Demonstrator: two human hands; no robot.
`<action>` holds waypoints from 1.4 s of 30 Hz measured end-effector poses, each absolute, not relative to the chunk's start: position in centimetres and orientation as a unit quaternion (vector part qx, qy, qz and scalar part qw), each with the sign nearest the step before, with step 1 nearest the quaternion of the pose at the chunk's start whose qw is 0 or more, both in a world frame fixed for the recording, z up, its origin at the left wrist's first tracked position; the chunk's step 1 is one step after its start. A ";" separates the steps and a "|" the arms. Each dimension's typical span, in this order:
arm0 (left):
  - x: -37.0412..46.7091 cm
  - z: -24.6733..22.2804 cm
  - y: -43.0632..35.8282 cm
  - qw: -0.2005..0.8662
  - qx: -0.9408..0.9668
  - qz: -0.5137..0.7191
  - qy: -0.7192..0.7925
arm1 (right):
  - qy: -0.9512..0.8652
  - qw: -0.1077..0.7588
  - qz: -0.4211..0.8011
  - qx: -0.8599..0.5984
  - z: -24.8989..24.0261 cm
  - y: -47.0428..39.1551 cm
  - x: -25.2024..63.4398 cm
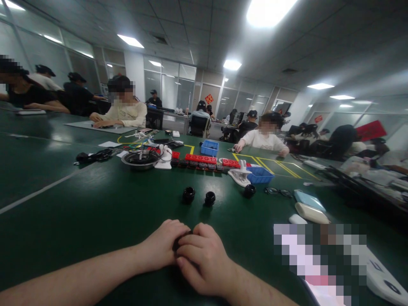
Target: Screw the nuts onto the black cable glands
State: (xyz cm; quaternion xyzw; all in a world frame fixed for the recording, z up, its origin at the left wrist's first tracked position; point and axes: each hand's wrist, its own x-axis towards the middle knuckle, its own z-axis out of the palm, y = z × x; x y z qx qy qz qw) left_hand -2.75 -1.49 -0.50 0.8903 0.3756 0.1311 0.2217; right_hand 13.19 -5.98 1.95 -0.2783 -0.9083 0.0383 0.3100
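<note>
The left hand [162, 246] and the right hand [202, 259] lay pressed together on the green table [95, 212] near its near edge, both curled narrow with the fingers folded in. Between them a small dark object [177, 244] showed only as a sliver; the hands covered most of it, and what it was could not be told. Whether either hand truly gripped it or merely cupped it also could not be told.

Just beyond the hands, toward the middle of the table, two black round parts [188, 194] [209, 198] stood side by side, apart from each other, and a third black round part [249, 190] sat farther to the right. Beside that one lay a white clip [240, 175] touching a blue tray [259, 174]. A row of red and black blocks [204, 161] ran across the table behind them, with a second blue tray [209, 148] farther back. To the left of the row stood a metal bowl [140, 159] holding dark cables, and a black cable bundle [92, 156] lay well to its left.

Toward the right edge of the table lay a pair of glasses [279, 191], a light blue case [309, 199] and a white case [311, 212]. Other people sat at the far side and at neighbouring tables.
</note>
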 end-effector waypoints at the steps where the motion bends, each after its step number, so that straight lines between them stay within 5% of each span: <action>1: -2.7 -0.6 -1.5 0.219 0.890 0.131 0.377 | -0.909 0.311 0.038 -0.275 1.9 -6.0 13.2; 15: -2.8 -0.1 -1.4 0.237 0.882 0.129 0.387 | -0.889 0.342 -0.037 -0.302 1.1 -5.8 13.4; 28: -3.2 0.2 -1.4 0.255 0.882 0.116 0.379 | -0.859 0.295 0.079 -0.411 0.6 -2.9 15.4; 35: -3.1 0.3 -1.4 0.245 0.883 0.111 0.385 | -0.834 0.373 0.050 -0.403 1.3 -4.2 15.1; 42: -2.8 0.1 -1.5 0.247 0.892 0.136 0.354 | -0.852 0.338 0.026 -0.398 1.7 -5.6 13.5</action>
